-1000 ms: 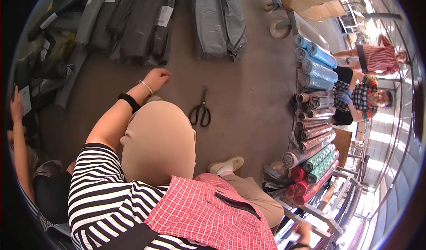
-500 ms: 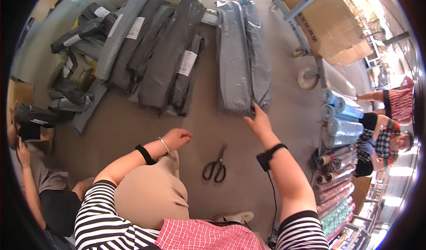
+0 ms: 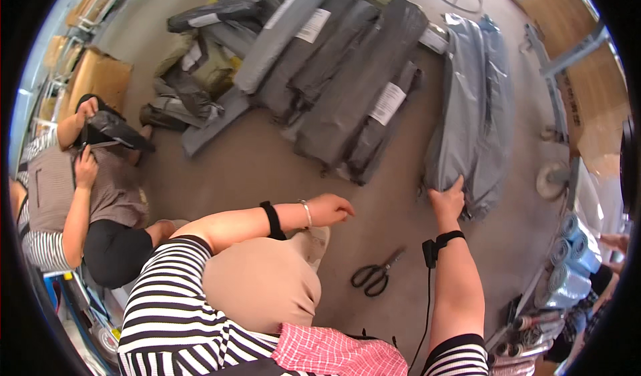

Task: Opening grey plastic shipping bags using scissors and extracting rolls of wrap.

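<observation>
My right hand [image 3: 447, 201] is closed on the near end of a long grey plastic-wrapped package [image 3: 461, 102], with the thumb and fingers on the wrapping. A second grey package [image 3: 494, 109] lies along its right side, touching it. My left hand [image 3: 332, 209] hangs over my bent knee, fingers loosely extended and holding nothing. Between my hands, a pair of black-handled scissors [image 3: 374, 276] lies on the floor, blades toward the far right.
Several dark grey labelled packages [image 3: 360, 82] lie side by side beyond my left hand. At left, a seated co-worker [image 3: 87, 189] holds a dark package [image 3: 120, 130]. A wheeled frame with a large carton [image 3: 567, 49] stands right, near silvery-blue rolls [image 3: 567, 269].
The view has swung left, so everything sits farther right and more of the co-worker shows. My right hand has closed on the grey package's near end.
</observation>
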Demonstrator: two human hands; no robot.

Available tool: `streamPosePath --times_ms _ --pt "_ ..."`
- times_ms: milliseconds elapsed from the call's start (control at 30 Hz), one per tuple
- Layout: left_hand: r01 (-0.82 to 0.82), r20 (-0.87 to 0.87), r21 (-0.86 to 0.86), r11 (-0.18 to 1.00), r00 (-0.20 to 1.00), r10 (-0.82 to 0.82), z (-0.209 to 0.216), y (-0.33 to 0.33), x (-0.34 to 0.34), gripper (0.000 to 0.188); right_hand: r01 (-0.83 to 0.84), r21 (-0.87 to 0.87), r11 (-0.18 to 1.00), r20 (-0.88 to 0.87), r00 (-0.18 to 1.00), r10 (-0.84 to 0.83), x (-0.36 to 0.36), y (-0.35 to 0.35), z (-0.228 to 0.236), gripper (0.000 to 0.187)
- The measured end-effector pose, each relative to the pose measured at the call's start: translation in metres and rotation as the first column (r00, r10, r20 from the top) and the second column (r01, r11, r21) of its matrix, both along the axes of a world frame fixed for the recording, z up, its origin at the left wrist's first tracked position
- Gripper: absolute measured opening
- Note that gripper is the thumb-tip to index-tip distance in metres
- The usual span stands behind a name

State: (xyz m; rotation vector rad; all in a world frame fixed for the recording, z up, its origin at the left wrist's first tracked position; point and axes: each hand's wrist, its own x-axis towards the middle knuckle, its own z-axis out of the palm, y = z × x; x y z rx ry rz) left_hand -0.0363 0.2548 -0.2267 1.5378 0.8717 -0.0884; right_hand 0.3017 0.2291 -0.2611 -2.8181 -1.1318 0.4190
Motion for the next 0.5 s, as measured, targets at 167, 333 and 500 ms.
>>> streamPosePath --times_ms 167,333,500 --pt "-0.053 0.026 0.006 0.999 0.998 0.052 -0.015 0.005 -0.012 0.026 -0.034 0.28 0.959 -0.209 0.973 0.095 0.008 -0.002 0.014 0.093" --pt "-0.193 0.18 0.013 0.981 0.966 0.187 -0.016 0.029 0.009 0.038 0.304 0.417 0.857 -0.697 0.712 0.086 -0.033 -0.012 0.014 0.074" --pt "-0.403 0.251 -0.109 0.909 0.873 0.417 -0.007 0.045 0.038 0.052 0.617 0.143 0.774 -0.982 -0.012 0.19 -0.091 -0.044 0.037 0.039"
